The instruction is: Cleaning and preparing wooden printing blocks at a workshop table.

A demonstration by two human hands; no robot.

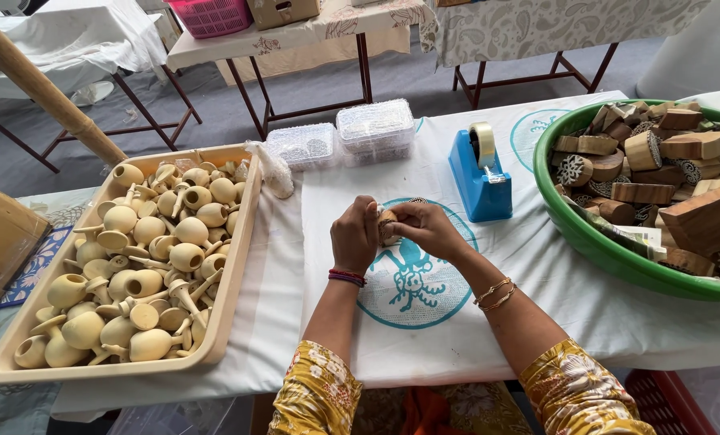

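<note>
My sleeves are yellow with flowers, at the bottom edge. Both my hands meet over the table (pixel 537 266), above a teal print on the white cloth. My left hand (pixel 354 235) curls closed around a small wooden piece (pixel 387 224), thread bands at the wrist. My right hand (pixel 427 229) pinches the same piece from the other side, fingers bent over it, two bangles on that forearm. The piece sits between my fingertips, mostly hidden, just off the cloth.

To my left lies a beige tray (pixel 231 282) heaped with pale wooden cups and stemmed pieces. To my right, a green tub (pixel 593 250) holds carved wooden blocks, its rim near my right forearm. Just beyond my hands stands a blue tape dispenser (pixel 479 179). Past it, two clear plastic boxes (pixel 344 138) sit side by side, touching, near the far edge. Farther off, other tables stand on a grey floor, one bearing a pink basket (pixel 212 16).
</note>
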